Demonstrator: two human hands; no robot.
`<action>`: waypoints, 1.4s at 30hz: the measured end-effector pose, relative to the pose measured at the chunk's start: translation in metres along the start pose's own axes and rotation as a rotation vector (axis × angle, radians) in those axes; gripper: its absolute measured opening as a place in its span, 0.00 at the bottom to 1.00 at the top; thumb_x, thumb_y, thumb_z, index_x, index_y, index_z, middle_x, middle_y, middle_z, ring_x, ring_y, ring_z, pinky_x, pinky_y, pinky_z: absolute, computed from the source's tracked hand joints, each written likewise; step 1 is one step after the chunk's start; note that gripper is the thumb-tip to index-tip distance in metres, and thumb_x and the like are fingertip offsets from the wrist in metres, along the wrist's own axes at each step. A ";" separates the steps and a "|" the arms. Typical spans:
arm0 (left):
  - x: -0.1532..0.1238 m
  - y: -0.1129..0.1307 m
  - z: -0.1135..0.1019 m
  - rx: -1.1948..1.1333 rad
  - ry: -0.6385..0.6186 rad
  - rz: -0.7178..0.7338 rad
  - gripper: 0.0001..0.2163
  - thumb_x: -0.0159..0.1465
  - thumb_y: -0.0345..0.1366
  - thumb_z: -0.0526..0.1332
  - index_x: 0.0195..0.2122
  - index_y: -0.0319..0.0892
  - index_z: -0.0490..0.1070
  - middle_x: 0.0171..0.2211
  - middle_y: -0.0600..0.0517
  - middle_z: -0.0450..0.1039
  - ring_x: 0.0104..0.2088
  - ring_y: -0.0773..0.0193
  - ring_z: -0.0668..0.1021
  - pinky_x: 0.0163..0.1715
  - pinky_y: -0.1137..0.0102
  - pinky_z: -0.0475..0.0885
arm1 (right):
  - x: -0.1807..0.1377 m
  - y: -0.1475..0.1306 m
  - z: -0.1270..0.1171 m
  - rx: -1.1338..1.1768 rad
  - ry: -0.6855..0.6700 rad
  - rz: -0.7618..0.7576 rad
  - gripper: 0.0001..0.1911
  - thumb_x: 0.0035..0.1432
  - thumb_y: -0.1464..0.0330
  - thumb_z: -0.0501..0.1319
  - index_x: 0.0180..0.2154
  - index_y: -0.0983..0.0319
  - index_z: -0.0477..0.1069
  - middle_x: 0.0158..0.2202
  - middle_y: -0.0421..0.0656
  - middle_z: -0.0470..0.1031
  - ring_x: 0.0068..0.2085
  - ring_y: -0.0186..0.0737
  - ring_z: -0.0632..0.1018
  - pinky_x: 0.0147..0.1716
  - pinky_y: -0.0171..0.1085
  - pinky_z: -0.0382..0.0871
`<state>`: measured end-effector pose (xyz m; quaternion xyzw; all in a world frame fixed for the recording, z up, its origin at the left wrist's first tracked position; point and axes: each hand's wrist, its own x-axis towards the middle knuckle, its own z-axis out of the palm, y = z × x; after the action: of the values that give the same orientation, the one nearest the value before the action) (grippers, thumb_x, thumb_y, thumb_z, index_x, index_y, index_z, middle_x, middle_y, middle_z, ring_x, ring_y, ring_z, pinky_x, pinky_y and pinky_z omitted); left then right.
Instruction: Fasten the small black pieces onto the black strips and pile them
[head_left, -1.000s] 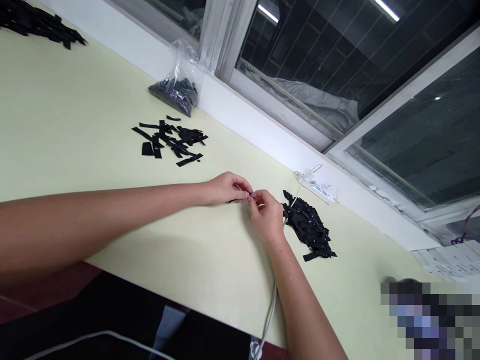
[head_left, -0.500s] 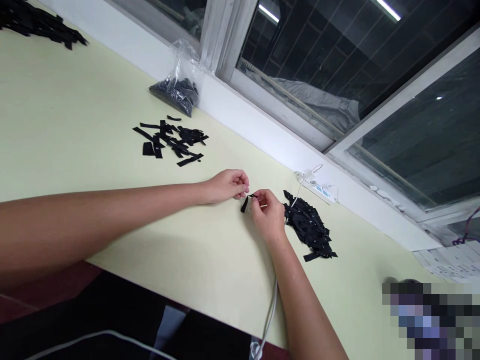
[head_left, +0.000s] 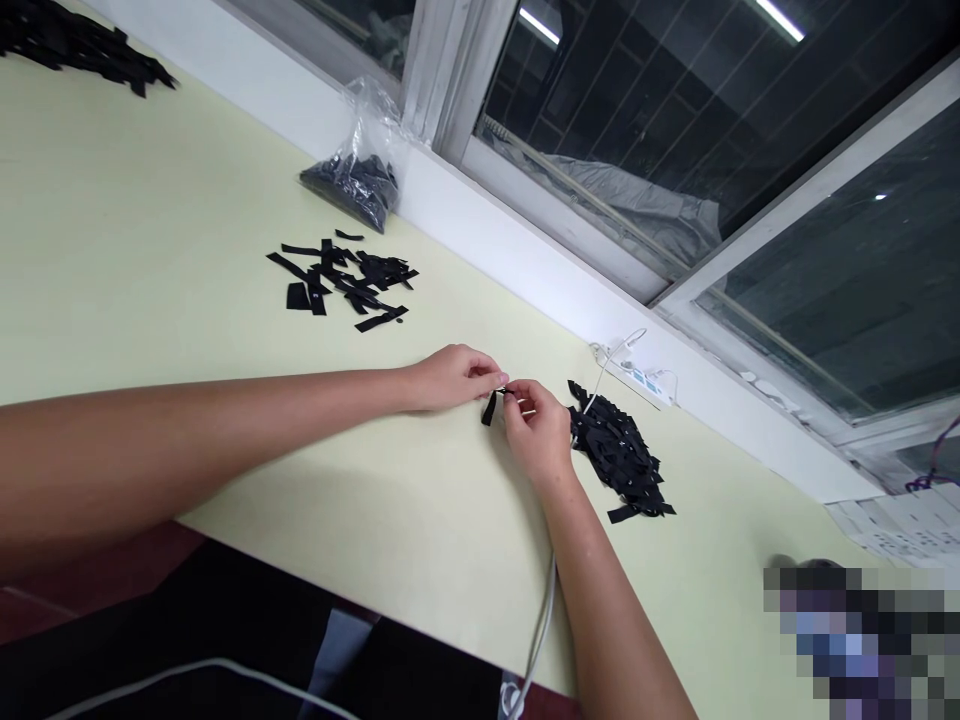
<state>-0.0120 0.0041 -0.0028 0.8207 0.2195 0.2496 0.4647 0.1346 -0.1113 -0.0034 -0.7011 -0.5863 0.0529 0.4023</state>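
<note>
Right hand (head_left: 538, 422)'s pinching a black fabric strip (head_left: 489, 409), left hand (head_left: 459, 377)'s right up by it, can't tell if it's gripping too.

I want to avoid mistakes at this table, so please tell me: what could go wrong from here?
The black strip might slip, since the right hand seems to pinch it only with fingertips. The pale cable runs beside the right forearm, which could snag it. The loose black pile lies near that hand; a careless sweep may scatter it.
</note>
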 end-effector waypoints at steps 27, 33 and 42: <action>-0.074 0.077 -0.057 0.462 -0.343 -0.018 0.11 0.53 0.43 0.68 0.35 0.45 0.76 0.36 0.49 0.76 0.30 0.62 0.72 0.30 0.69 0.61 | -0.001 0.018 -0.001 -0.115 -0.143 -0.051 0.16 0.60 0.64 0.54 0.41 0.59 0.79 0.37 0.44 0.80 0.32 0.40 0.76 0.37 0.39 0.69; -0.129 0.056 -0.058 0.289 -0.392 -0.208 0.04 0.54 0.35 0.64 0.30 0.45 0.77 0.31 0.50 0.75 0.27 0.64 0.72 0.25 0.71 0.60 | -0.002 0.014 -0.005 -0.040 -0.235 -0.060 0.14 0.58 0.63 0.56 0.39 0.58 0.78 0.32 0.42 0.80 0.29 0.39 0.75 0.33 0.38 0.68; -0.119 0.051 -0.052 0.315 -0.369 -0.157 0.08 0.53 0.30 0.59 0.29 0.44 0.78 0.28 0.52 0.76 0.27 0.65 0.74 0.26 0.72 0.64 | 0.001 0.017 -0.009 0.133 -0.201 0.100 0.14 0.54 0.64 0.58 0.39 0.59 0.79 0.31 0.40 0.78 0.26 0.34 0.72 0.30 0.36 0.66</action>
<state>-0.1299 -0.0563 0.0403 0.8950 0.2301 0.0214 0.3815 0.1527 -0.1150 -0.0079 -0.6925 -0.5831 0.1817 0.3840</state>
